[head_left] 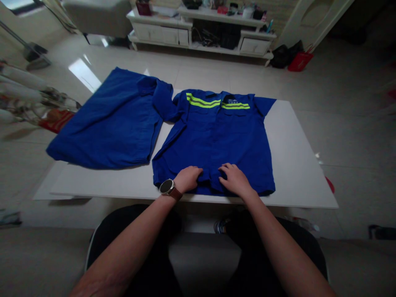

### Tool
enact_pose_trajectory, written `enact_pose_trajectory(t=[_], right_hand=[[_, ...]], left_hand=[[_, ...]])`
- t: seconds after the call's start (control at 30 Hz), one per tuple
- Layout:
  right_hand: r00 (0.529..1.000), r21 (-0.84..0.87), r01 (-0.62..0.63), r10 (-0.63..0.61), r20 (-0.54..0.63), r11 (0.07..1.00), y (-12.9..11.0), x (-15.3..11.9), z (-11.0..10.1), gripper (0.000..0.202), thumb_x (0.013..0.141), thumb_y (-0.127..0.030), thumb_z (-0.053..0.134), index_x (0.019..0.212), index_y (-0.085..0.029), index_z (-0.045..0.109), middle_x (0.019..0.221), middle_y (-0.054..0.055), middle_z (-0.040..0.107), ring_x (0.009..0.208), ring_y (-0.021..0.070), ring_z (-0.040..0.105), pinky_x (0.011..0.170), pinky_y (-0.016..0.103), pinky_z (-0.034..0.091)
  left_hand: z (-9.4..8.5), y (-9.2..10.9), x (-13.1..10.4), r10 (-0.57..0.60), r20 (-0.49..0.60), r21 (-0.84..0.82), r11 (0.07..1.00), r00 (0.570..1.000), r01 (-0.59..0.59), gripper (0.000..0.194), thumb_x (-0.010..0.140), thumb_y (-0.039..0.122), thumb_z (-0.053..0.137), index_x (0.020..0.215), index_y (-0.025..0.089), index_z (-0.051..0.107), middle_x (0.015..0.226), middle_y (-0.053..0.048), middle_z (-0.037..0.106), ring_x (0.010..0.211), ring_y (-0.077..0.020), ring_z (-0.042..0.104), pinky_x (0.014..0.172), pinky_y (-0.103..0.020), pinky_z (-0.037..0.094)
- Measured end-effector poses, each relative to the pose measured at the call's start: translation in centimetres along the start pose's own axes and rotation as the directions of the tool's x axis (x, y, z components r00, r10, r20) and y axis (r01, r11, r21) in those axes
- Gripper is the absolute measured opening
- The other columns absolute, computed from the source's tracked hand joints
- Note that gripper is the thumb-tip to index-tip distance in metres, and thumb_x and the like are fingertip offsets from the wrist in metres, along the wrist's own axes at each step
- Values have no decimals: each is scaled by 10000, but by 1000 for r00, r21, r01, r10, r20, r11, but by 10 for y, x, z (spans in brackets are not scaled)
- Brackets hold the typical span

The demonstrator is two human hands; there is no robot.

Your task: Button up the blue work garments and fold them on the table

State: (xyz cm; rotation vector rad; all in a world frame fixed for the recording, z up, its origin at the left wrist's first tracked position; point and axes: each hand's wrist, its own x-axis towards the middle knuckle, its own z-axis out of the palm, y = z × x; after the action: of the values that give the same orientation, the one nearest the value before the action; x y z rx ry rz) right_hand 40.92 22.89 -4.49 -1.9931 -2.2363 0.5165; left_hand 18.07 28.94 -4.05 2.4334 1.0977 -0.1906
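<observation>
A blue work jacket [235, 142] with yellow-green and grey stripes across the chest lies front up on the white table [297, 165], its collar at the far side. My left hand [187, 179], with a watch at the wrist, has its fingers curled on the lower hem, left of the front opening. On the hem's other side rests my right hand [235, 178], fingers bent and pinching at the cloth near the opening. Small folds of fabric rise between the two hands. A second blue garment [108, 123] lies folded at the left, its edge beside the jacket's sleeve.
Beyond the table stands a white TV cabinet [213, 43] with various items on it. A red bag [300, 61] and a black bag sit on the floor at its right. A grey seat [99, 18] is at the back left, and wrapped objects stand at the far left.
</observation>
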Motion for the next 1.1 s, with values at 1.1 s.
enact_pose_trajectory(t=[1.1], right_hand=[[976, -39, 210, -207, 75, 977, -1, -1, -9, 183, 963, -114, 560, 946, -209, 716, 1174, 102, 601, 1028, 220, 580, 830, 320, 455]], left_hand=[[22, 27, 15, -151, -30, -305, 943, 988, 135, 162, 912, 310, 629, 1009, 225, 726, 994, -79, 775, 877, -220, 710, 742, -283, 468]])
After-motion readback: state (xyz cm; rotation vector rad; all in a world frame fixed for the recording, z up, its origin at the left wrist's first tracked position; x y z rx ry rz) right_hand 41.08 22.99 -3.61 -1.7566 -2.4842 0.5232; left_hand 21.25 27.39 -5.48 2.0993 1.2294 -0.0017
